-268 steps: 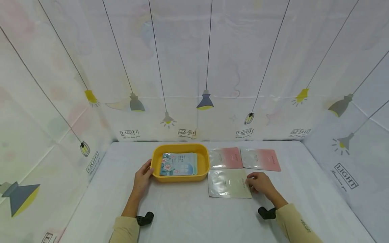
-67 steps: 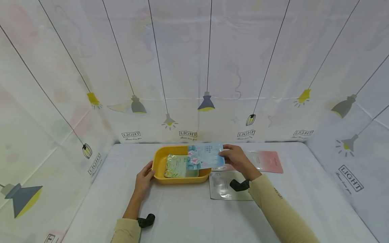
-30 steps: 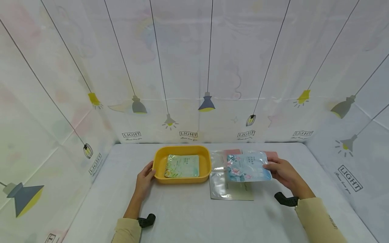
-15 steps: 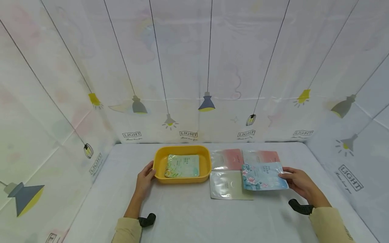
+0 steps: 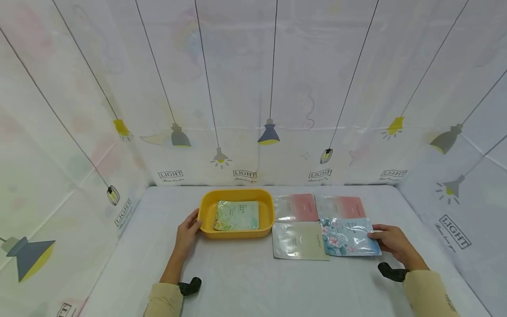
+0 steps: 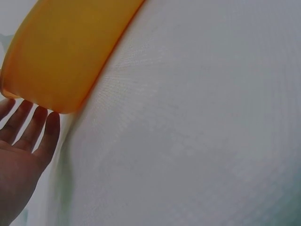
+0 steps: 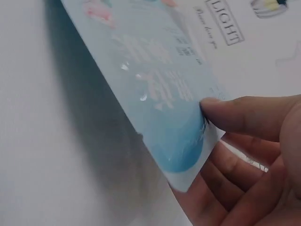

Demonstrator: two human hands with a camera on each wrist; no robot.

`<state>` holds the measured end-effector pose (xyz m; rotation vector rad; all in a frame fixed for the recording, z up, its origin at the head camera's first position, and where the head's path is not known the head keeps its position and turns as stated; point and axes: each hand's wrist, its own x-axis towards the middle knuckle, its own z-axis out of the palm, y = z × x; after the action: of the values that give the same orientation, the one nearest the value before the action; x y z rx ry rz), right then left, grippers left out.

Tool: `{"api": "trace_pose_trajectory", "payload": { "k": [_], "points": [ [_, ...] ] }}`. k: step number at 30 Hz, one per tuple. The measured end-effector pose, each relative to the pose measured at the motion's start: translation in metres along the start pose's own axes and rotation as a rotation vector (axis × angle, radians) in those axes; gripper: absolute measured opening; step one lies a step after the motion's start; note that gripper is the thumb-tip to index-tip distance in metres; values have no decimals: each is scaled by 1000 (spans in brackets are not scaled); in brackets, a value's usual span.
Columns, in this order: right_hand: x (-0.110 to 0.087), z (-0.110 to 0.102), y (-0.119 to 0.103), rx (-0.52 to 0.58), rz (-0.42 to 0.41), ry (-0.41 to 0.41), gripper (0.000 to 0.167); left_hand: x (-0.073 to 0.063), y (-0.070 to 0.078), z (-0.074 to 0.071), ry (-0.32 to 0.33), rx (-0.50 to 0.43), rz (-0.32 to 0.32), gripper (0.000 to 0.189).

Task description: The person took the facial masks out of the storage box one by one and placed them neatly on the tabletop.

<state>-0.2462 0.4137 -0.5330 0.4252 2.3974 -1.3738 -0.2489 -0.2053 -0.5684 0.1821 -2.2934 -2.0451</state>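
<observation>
My left hand (image 5: 186,235) rests against the left end of the yellow tray (image 5: 267,232), its fairly straight fingers (image 6: 51,129) touching the wall in the left wrist view. A green floral sheet-mask packet (image 5: 237,215) lies inside the tray. On the right, my right hand (image 5: 392,242) pinches the right edge of a blue floral sheet-mask packet (image 5: 350,237) between thumb and fingers. In the right wrist view the held corner of the blue packet (image 7: 164,122) is tilted. This packet is right of a beige-silver packet (image 5: 297,240) and in front of a pink-silver one (image 5: 340,207).
Another pink-silver packet (image 5: 296,207) lies beside the tray, behind the beige one. A white cloth covers the table (image 5: 253,281). Walls of white fabric (image 5: 293,88) printed with lamps stand behind and at both sides.
My right hand has lifted the blue packet out of the tray, uncovering the green one, then carried it right and lowered it beside the beige packet. My left hand has stayed at the tray.
</observation>
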Motion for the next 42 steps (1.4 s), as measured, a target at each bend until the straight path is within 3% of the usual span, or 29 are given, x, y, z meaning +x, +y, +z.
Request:
{"api": "trace_pose_trajectory", "payload": {
  "k": [5,8,17,28,34,42],
  "points": [
    [3,6,2,-212,-16,103,57,0,2,0,-2,1,-3,49],
    [3,9,4,-271,-10,132,50,0,3,0,-9,0,-11,49],
    [3,13,5,-265,8,165,36,-2,4,-1,-12,-19,-6,49],
    [-7,12,-11,-341,10,222,38,-1,1,0,0,2,-21,49],
    [-8,17,-28,-273,-15,248,45,-3,2,0,-2,0,-6,49],
    [-10,32,-61,-137,-128,126,63,-3,8,-1,-27,-20,-34,50]
  ]
}}
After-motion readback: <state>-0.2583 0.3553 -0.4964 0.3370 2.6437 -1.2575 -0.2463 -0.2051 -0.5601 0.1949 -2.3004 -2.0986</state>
